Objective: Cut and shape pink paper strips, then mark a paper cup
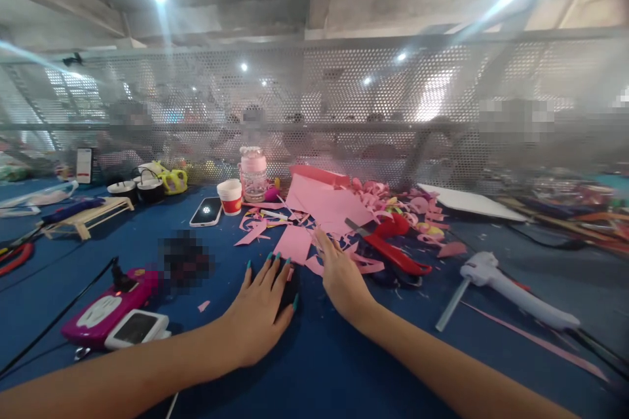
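Note:
My left hand [260, 311] lies flat on the blue table [314, 373], fingers spread, resting on a dark object [291, 288] I cannot make out. My right hand [341, 278] reaches forward, fingers stretched, with its fingertips on pink paper scraps [295, 243]. It holds nothing that I can see. Red-handled scissors [393, 245] lie just to the right of my right hand. Larger pink sheets [327, 203] lie beyond the scraps.
A white glue gun [511, 288] lies at right. A magenta power strip [111, 306] and a white device [137, 328] sit at left. A phone [206, 211], a paper cup [230, 196] and a pink bottle [253, 173] stand behind. A perforated metal screen [344, 98] closes the back.

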{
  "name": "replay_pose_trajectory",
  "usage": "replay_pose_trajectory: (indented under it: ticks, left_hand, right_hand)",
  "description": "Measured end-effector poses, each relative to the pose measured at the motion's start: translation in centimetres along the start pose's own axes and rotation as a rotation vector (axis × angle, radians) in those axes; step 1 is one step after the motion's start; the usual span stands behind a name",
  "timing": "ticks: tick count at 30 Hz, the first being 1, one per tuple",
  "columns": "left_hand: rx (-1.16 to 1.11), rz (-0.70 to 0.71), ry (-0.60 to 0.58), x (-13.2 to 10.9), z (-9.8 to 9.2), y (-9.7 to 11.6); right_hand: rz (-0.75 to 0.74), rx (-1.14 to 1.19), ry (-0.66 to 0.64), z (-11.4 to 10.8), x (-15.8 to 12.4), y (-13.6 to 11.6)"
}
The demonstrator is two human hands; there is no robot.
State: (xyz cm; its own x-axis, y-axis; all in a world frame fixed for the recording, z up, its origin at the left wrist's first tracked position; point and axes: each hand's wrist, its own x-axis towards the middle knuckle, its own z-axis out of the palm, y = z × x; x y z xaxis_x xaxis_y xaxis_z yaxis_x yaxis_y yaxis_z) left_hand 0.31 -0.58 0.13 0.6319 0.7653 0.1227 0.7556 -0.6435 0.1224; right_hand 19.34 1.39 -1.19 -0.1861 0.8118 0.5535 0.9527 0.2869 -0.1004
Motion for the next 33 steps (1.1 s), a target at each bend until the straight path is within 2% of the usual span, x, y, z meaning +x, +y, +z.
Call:
replay_pose_trajectory:
  ticks: [3, 8, 17, 24, 26, 30, 33]
  left_hand:
    - [0.014, 0.024, 0.045, 0.0, 0.2, 0.0]
    - [0.023, 0.037, 0.035, 0.0, 0.2, 0.1]
    - [0.009, 0.133, -0.02, -0.1, 0.2, -0.5]
    - [-0.009, 0.162, 0.021, -0.3, 0.0, -0.4]
    - [0.001, 0.138, 0.053, -0.4, 0.0, -0.3]
    - [-0.04, 0.065, 0.092, -0.2, 0.6, -0.2]
    - [-0.126, -0.015, 0.151, 0.8, 0.7, -0.4]
  right_hand:
    - [0.019, 0.051, 0.03, 0.2, -0.1, 0.1]
    - [0.073, 0.146, 0.052, 0.0, -0.1, 0.0]
    - [0.166, 0.162, -0.016, 0.9, -0.1, 0.5]
    - [0.249, 0.199, 0.11, 0.7, 0.1, 0.3]
    - [0.222, 0.202, 0.077, 0.4, 0.2, 0.3]
    - [0.136, 0.195, -0.087, 0.3, 0.3, 0.2]
    - [0.105, 0.201, -0.117, 0.2, 0.2, 0.1]
